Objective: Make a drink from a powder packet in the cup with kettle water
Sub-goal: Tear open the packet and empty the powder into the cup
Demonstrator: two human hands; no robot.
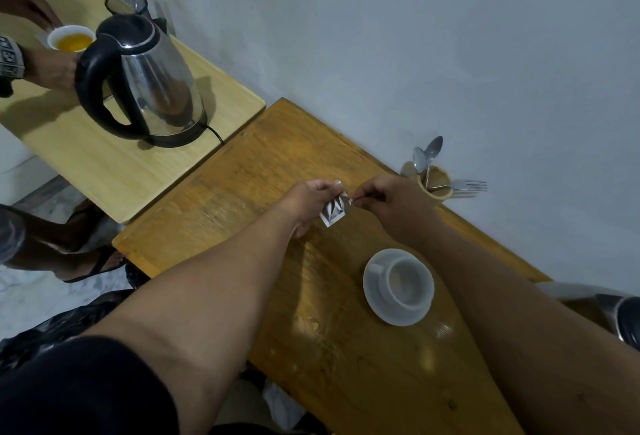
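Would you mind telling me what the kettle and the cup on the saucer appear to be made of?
Kettle: polished metal body, probably stainless steel, given its mirror-like reflections; the handle and lid look like glossy black plastic.
Cup: plain white and smoothly glazed, likely ceramic, matching its saucer.

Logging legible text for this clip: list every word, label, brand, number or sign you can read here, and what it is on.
None can be read.
Powder packet, pinched between the left hand and right hand: a dark and white pattern, no legible letters.
Wristband on another person's arm at the left edge: bold white marks, too blurred and cropped to read.
Kettle, cup and saucer: no print visible.
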